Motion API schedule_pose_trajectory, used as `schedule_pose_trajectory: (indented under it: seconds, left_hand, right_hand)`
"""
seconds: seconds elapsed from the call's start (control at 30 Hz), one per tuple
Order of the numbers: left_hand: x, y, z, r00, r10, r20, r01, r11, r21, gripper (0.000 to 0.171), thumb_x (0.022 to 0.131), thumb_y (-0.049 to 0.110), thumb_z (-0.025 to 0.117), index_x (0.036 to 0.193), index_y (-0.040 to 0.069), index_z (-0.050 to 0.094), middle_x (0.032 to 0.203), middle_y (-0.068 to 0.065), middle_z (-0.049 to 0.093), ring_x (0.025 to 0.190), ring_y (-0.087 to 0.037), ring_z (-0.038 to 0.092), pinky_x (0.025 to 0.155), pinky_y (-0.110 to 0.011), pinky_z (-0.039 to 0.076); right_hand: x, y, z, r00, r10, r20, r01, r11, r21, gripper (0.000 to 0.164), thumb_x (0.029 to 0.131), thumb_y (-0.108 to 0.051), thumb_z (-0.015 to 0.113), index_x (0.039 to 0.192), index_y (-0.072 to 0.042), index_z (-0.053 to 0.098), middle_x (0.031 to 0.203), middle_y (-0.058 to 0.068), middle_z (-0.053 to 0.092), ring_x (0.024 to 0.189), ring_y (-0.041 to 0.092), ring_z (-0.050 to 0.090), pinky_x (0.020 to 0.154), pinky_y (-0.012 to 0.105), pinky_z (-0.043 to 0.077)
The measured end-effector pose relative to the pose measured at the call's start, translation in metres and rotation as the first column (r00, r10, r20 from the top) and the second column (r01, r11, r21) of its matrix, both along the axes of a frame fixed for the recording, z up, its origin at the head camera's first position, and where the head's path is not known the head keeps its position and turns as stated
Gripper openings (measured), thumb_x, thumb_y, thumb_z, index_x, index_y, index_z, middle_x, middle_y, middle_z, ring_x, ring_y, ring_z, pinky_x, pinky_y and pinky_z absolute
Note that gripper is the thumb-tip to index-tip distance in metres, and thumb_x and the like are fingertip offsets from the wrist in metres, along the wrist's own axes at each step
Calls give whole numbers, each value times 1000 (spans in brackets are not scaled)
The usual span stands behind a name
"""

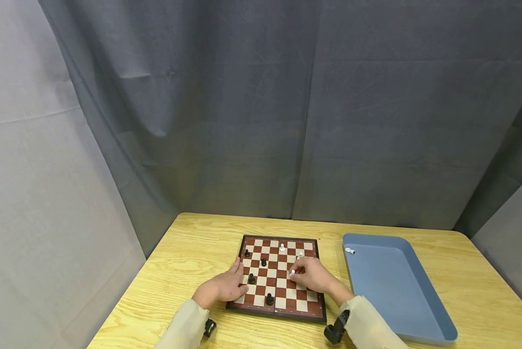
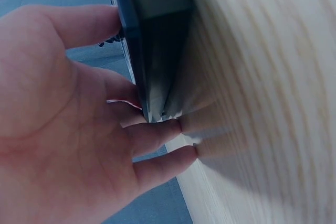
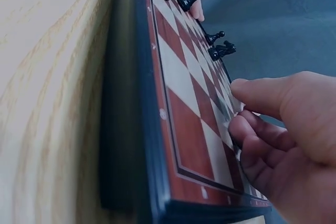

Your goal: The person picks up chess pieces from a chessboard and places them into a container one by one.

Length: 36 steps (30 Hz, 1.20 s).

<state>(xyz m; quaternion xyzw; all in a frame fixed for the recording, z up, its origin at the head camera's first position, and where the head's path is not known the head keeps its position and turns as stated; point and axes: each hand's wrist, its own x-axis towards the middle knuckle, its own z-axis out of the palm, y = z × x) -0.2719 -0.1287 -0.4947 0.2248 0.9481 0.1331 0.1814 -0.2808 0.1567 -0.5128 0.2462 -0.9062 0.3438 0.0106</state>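
Observation:
A chessboard (image 1: 290, 304) with red-brown and cream squares lies on the table. Thumb and fingertips of my right hand (image 1: 315, 275) pinch a small white chess piece (image 1: 292, 273) over the board's right half; in the right wrist view the fingers mostly hide it. My left hand (image 1: 226, 286) rests along the board's left edge, its fingers fairly straight. In the left wrist view, the left thumb touches the dark rim (image 2: 152, 35) and two fingertips meet the tabletop. Several black pieces stand on the left half, among them one near the front (image 1: 269, 299). White pieces (image 1: 282, 247) stand farther back.
To the right of the board is a blue-grey tray (image 1: 400, 286) with raised walls, close to the right forearm. A white piece (image 1: 350, 250) lies on its side in the tray's far left corner. Grey curtains (image 1: 243, 121) hang behind the wooden table (image 1: 191, 252).

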Motion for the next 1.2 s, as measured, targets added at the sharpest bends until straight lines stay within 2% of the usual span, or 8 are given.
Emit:
schedule_pose_trajectory:
  seconds: [0.37,0.6,0.8,1.2]
  left_hand:
    - [0,1,-1,1000,-8,-13,9,1000,3,72,99,34,46,147,-9,15,155,-23,-1,138,-34,24,106,-43,33]
    - [1,1,-1,1000,-7,-6,7,1000,-1,72,99,35,46,147,-8,15,155,-22,-1,139,-33,23,107,-43,32]
    - [1,0,-1,1000,-4,-3,4,1000,1,72,99,35,47,147,-8,16,155,-22,0,138,-34,24,106,-44,33]
    - [1,0,-1,1000,-3,-5,3,1000,1,73,99,36,47,147,-8,16,156,-22,0,138,-34,24,106,-44,32]
  right_hand:
    - [7,7,22,998,-32,61,36,997,-61,8,87,-14,69,81,-12,64,74,-6,59,64,9,55,55,24,47]
    - [7,20,38,999,-37,22,39,997,-62,5,87,-12,68,85,-10,64,74,-5,59,66,9,54,57,24,47]
    - [3,38,49,998,-49,37,52,996,-68,4,89,-12,66,88,-9,65,78,-4,59,71,11,55,61,26,48]
    - [0,69,57,989,-146,8,146,988,-39,7,89,-15,67,88,-8,66,77,-4,60,71,12,56,61,29,47]
